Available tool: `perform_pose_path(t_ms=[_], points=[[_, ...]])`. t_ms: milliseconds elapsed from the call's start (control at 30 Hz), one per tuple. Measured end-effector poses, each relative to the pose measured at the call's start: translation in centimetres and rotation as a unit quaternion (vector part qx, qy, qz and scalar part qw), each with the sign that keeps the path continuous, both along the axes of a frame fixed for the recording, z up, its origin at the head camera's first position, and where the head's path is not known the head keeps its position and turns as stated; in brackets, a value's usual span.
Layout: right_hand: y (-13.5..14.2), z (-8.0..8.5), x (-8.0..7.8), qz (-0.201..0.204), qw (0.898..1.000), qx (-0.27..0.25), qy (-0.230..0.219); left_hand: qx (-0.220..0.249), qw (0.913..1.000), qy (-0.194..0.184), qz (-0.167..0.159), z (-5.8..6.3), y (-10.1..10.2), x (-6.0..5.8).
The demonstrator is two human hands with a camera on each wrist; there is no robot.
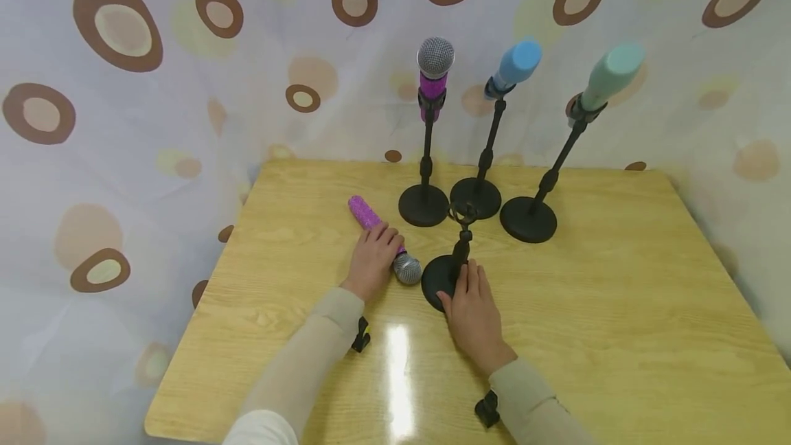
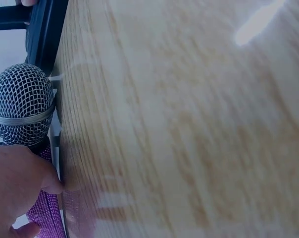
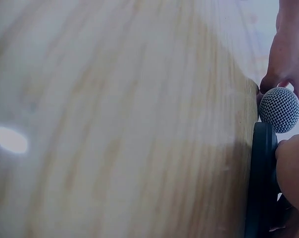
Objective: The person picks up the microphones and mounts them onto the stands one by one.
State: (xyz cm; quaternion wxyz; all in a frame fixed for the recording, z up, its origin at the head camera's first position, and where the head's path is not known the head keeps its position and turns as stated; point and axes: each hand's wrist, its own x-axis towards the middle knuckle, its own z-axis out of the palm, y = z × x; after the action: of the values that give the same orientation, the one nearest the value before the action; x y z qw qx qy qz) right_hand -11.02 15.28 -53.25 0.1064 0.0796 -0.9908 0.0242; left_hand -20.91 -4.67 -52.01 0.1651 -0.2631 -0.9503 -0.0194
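Note:
A glittery purple microphone (image 1: 364, 213) with a silver mesh head (image 2: 22, 101) lies slanted on the table. My left hand (image 1: 374, 259) grips its body near the mesh head, fingers over the top. Just right of that head is a small black microphone stand (image 1: 460, 253), its round base on the table and its forked clip at the top holding nothing. My right hand (image 1: 477, 311) holds this stand low down, with the thumb on the base (image 3: 261, 178) and the fingers beside the pole. The palm hides part of the base.
Behind stand three more black stands holding a purple microphone (image 1: 434, 77), a blue one (image 1: 518, 64) and a mint-green one (image 1: 613, 74). A patterned cloth (image 1: 185, 101) hangs around the back and sides of the wooden table (image 1: 618, 307).

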Motion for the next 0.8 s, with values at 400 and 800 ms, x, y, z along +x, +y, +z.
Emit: perform_pose_path(t_ms=[400, 800], points=[[-0.18, 0.0, 0.39, 0.002, 1.0, -0.013, 0.012, -0.014, 0.9998, 0.01, 0.005, -0.36, 0.34, 0.29], [-0.29, 0.45, 0.29, -0.003, 1.0, -0.018, 0.02, -0.012, 0.9998, 0.015, 0.0, 0.02, 0.65, 0.37]])
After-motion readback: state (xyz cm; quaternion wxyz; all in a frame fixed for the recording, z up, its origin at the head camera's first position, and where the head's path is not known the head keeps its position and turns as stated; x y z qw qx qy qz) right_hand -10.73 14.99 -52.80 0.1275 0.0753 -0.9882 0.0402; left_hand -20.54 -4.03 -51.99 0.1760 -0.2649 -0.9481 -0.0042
